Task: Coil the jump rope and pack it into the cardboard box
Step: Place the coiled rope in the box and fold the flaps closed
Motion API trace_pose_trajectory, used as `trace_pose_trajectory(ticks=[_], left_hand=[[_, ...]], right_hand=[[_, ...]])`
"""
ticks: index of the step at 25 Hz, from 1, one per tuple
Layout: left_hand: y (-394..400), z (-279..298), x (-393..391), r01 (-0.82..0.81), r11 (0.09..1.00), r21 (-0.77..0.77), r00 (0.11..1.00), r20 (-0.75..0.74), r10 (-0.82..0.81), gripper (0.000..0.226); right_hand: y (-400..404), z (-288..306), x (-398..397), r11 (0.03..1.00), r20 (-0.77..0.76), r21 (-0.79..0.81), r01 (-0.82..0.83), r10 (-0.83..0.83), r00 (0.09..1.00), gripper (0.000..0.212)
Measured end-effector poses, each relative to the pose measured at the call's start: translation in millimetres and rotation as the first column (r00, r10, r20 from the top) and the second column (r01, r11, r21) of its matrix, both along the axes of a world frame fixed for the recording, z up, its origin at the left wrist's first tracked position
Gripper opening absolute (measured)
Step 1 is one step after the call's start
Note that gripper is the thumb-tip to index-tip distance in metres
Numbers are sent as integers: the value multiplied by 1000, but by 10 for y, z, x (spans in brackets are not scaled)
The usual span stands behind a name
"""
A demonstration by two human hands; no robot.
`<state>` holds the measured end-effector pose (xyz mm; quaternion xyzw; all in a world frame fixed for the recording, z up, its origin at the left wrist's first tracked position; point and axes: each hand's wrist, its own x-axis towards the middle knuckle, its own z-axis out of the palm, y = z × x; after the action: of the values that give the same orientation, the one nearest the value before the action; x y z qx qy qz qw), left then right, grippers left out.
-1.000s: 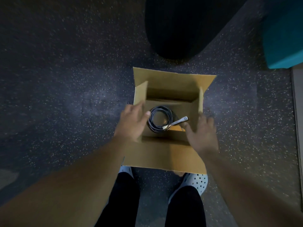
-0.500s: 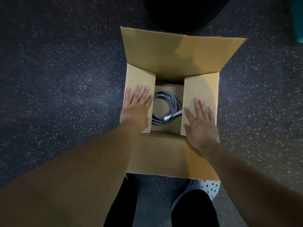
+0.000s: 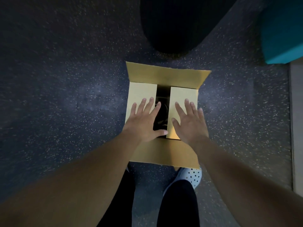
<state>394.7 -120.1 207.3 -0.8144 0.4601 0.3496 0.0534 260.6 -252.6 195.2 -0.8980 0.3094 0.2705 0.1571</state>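
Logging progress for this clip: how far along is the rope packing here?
Done: the rope lies inside the cardboard box, dimly visible through the gap. In hand: the left hand and right hand press the two side flaps flat. Left: the far flap and near flap are open and need folding over.

Both bare forearms reach from the lower corners of the frame toward its centre. The left hand (image 3: 145, 122) lies flat, palm down, fingers spread and pointing up the frame, thumb stretched right. The right hand (image 3: 190, 123) is flat too, fingers splayed, just right of it; the hands do not touch.
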Motion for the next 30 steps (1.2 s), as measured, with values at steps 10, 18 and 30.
trace_pose_trajectory(ticks=[10, 18, 30], left_hand=[[316, -201, -417, 483, 871, 89, 874, -117, -472, 144], [348, -217, -39, 218, 957, -190, 919, 370, -136, 92], [-78, -1164, 229, 151, 986, -64, 955, 268, -129, 63]], right_hand=[[-665, 25, 798, 969, 191, -243, -53, 101, 976, 80], [-381, 46, 405, 994, 94, 38, -107, 103, 990, 53], [-96, -963, 169, 946, -13, -159, -283, 284, 959, 55]])
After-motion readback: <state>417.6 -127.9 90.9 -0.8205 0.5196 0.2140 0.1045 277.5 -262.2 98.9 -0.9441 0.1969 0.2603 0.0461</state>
